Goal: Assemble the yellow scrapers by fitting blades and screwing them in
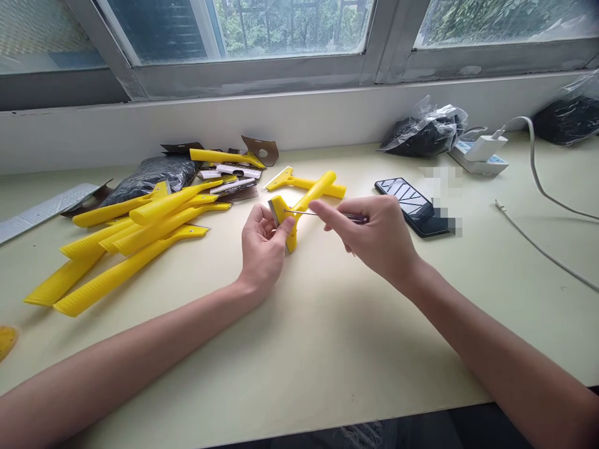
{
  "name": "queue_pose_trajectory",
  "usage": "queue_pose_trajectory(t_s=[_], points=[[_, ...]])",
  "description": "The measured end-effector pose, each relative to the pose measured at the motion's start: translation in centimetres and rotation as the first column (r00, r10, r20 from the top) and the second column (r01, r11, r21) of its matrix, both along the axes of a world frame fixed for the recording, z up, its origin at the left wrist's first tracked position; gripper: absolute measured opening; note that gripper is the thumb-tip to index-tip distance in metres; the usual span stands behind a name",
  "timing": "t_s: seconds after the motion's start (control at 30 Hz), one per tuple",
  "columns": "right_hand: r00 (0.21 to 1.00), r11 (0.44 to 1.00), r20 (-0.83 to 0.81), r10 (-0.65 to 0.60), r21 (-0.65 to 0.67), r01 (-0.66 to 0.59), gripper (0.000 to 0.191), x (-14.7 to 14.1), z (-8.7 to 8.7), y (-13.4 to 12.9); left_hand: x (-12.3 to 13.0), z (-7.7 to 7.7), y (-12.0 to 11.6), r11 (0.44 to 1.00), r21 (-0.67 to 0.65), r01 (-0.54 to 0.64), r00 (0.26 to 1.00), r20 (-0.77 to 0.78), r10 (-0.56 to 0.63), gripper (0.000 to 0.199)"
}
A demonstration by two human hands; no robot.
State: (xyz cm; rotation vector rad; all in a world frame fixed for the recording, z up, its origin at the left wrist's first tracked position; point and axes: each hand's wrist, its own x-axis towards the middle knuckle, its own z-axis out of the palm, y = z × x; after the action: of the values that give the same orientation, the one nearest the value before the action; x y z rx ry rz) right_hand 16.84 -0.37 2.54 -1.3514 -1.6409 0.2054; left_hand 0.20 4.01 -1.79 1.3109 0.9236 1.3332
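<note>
Yellow scraper (307, 198), in left hand (262, 251), apparently pinched

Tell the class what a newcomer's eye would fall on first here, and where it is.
Probably the loose pile of yellow scrapers on the left of the table. Next, near the centre, the left hand holds another yellow scraper, while the right hand holds a thin metal tool to its head. The dark phone beyond the right hand also stands out.

Seemingly a workroom; a pale table (327, 349) beside a window (294, 25); piled yellow scrapers (163, 204); a filled plastic bag (423, 134).
</note>
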Motion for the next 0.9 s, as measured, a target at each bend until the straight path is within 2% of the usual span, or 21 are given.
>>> queue_pose_trajectory(t_s=[0.13,0.23,0.3,0.43,0.5,0.6,0.7,0.8,0.9], points=[[0.976,0.998,0.215,-0.024,-0.046,0.034,0.066,0.7,-0.4,0.4,-0.1,-0.3,0.8,1.0,0.013,-0.027,1.0,-0.004,0.027,0.035],[0.933,0.991,0.341,-0.116,-0.016,0.129,0.06,0.5,-0.9,0.6,-0.1,-0.3,0.9,0.999,0.028,-0.026,0.999,-0.02,0.027,0.035],[0.916,0.986,0.366,-0.163,0.029,0.164,0.049,0.2,-1.3,0.6,0.0,-0.2,0.8,0.999,0.034,-0.021,0.999,-0.032,0.022,0.034],[0.922,0.993,0.376,-0.088,0.106,0.051,0.018,-0.1,-1.5,0.5,0.0,-0.1,0.8,0.999,0.036,-0.028,0.999,-0.037,0.029,0.038],[0.902,0.996,0.43,-0.032,0.094,-0.01,0.014,0.0,-1.5,0.4,-0.1,0.0,0.9,0.998,0.039,-0.039,0.998,-0.041,0.041,0.039],[0.874,0.995,0.485,0.024,0.069,-0.065,0.02,0.3,-1.7,0.6,-0.1,0.0,1.0,0.997,0.051,-0.055,0.996,-0.061,0.058,0.04],[0.915,0.994,0.396,0.078,0.044,-0.104,0.017,0.4,-2.4,0.9,-0.2,-0.1,1.0,0.995,0.072,-0.063,0.993,-0.091,0.069,0.04],[0.969,0.989,0.198,0.151,-0.034,-0.147,0.013,0.3,-3.0,1.0,-0.3,-0.1,1.0,0.993,0.099,-0.066,0.99,-0.117,0.077,0.039],[0.98,0.975,-0.028,0.195,-0.108,-0.197,0.013,0.0,-3.2,0.9,-0.3,-0.1,1.1,0.99,0.118,-0.071,0.988,-0.131,0.086,0.037]])
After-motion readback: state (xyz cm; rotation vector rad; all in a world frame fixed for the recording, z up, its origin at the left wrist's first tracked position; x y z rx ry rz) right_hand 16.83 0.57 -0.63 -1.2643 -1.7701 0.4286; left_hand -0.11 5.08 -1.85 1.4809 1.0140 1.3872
